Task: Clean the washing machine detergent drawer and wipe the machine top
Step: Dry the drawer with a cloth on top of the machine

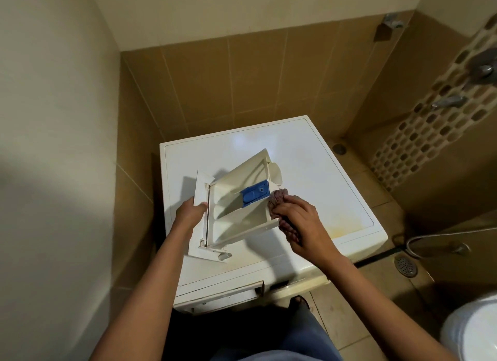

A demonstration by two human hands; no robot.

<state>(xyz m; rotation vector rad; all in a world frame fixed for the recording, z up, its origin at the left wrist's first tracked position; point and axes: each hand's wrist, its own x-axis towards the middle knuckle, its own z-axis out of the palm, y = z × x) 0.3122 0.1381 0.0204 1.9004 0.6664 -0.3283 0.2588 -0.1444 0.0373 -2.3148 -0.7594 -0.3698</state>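
The white detergent drawer [236, 204] is out of the machine and lies tilted over the washing machine top [317, 172]. A blue insert [255, 194] sits in its middle compartment. My left hand [191, 213] grips the drawer's front panel at its left end. My right hand [298, 221] holds a crumpled brownish cloth [279, 199] and presses it against the drawer's right side wall, next to the blue insert. Yellowish stains mark the machine top near its front right corner.
The empty drawer slot [258, 286] shows on the machine's front below me. Tiled walls close in on the left and behind. Taps [449, 101] stick out of the right wall. A floor drain [406, 265], a hose and a white bucket [473, 331] stand at the right.
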